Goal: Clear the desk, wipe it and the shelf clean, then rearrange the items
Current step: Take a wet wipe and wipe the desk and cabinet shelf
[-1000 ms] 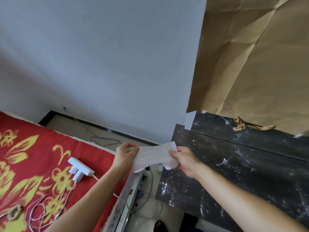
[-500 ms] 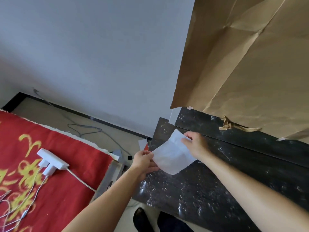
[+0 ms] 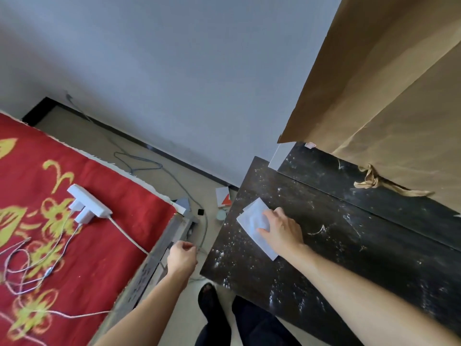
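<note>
Right hand [image 3: 282, 233] flat, pressing wipe [image 3: 252, 218] onto dusty bench [image 3: 374, 258]; left hand [image 3: 182, 258] idle, loosely curled, empty. Risk: wipe bunches under palm, smearing dust.

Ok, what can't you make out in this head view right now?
Head view only:
Wipe: its middle lies under the right hand.
Left hand: blurred; cannot tell whether it holds anything.
Desk: right part cut off by the frame edge.
Shelf: rear covered by brown paper.
Floor box: too small to identify.
</note>
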Available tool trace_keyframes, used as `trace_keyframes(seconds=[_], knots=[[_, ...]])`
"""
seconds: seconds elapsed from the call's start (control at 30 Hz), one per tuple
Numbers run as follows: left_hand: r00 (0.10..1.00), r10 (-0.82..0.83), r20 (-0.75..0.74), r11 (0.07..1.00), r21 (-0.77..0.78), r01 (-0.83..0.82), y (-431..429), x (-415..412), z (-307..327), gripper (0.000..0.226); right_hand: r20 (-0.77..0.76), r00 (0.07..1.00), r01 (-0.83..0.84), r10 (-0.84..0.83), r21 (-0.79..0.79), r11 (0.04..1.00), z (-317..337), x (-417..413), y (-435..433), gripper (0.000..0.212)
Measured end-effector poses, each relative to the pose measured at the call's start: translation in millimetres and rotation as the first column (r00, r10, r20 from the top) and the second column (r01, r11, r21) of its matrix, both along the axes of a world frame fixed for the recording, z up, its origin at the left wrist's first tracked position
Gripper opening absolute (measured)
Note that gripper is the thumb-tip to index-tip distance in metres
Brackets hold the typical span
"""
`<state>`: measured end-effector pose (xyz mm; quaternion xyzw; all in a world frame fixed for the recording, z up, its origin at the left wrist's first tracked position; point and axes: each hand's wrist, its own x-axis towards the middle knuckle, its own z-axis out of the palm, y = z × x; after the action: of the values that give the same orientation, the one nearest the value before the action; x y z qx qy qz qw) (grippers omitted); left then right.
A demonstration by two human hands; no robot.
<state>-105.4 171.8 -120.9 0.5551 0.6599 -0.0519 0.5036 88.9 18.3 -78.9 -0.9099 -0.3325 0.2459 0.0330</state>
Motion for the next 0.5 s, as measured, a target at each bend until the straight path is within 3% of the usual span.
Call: trace_keyframes(seconds=[0.23, 0.37, 0.43, 0.5], knots=[[0.997, 0.079, 0.006, 0.993, -0.092, -0.078, -13, -10, -21, 0.013, -0.012, 0.998, 0.055, -0.055, 0.066, 0.996, -4, 5, 11, 0.013], [0.993, 0.120, -0.001, 0.987, -0.111, -0.119, -14, -5, -33, 0.011, 0.177, 0.984, -0.066, 0.019, 0.263, 0.962, 33, 42, 41, 0.009], [0.992, 0.125, -0.015, 0.986, -0.111, -0.126, -16, -1, -39, 0.016, 0.298, 0.941, -0.223, 0.159, 0.194, 0.955, 48, 64, 71, 0.021], [0.992, 0.119, -0.031, 0.988, -0.091, -0.121, -20, 4, -40, 0.021, 0.362, 0.869, -0.354, 0.338, -0.024, 0.935, 52, 82, 103, 0.044]])
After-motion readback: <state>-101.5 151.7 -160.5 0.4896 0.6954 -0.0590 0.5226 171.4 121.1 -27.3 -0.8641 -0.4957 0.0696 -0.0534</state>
